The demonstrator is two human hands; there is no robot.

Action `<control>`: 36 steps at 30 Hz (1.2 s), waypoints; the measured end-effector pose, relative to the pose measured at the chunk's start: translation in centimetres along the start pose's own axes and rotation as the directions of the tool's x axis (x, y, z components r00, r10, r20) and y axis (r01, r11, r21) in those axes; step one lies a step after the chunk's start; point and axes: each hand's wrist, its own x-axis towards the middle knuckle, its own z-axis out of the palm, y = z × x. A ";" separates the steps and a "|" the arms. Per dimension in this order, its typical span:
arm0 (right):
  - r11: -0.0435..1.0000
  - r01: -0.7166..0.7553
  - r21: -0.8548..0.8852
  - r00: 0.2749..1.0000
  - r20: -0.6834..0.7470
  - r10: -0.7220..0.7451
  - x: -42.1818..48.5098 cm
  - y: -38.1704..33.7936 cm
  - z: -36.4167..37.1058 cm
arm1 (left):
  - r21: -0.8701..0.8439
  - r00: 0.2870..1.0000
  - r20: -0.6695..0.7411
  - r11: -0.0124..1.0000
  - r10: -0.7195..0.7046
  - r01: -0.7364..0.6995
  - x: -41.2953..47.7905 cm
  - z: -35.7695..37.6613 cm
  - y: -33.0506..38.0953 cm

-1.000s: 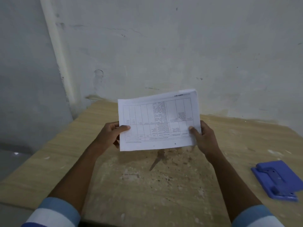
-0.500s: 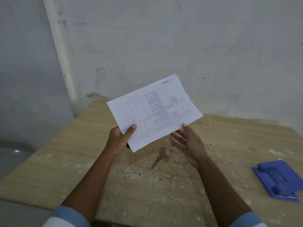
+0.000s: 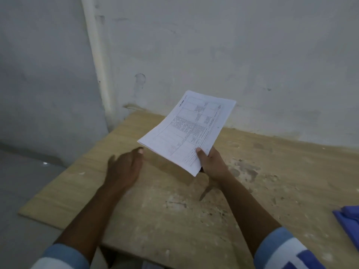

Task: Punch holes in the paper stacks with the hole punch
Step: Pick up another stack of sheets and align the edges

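Note:
A thin stack of white printed paper [image 3: 191, 127] with a table on it hangs tilted above the wooden table [image 3: 174, 220]. My right hand [image 3: 210, 162] pinches its near corner, thumb on top. My left hand [image 3: 124, 167] hovers just left of the stack, fingers relaxed, holding nothing. Only a blue corner of the hole punch [image 3: 348, 220] shows, at the right edge of the view on the table.
A grey-white wall [image 3: 213, 55] rises right behind the table's far edge, with a vertical pipe [image 3: 99, 65] in the corner. The table's left edge drops to a grey floor [image 3: 25, 191]. The tabletop is stained and speckled with white.
The stack passed from my left hand to my right and turned lengthwise. My left hand let go and dropped to the left. The view shifted left, cutting off most of the punch.

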 end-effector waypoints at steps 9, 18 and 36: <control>0.990 -0.074 -0.118 0.994 0.071 0.082 6.0 1.4 6.3 | 0.420 0.993 0.008 0.902 -0.114 0.100 0.9 -0.4 -3.8; 0.952 -0.223 -0.210 0.973 0.008 0.230 11.2 1.0 12.0 | 0.452 0.984 -0.059 0.874 -0.169 0.177 1.0 -0.1 -4.3; 0.567 -0.098 -0.818 0.995 -0.073 0.066 13.0 0.9 12.5 | 0.480 0.985 -0.071 0.860 -0.156 0.171 1.0 0.0 -4.4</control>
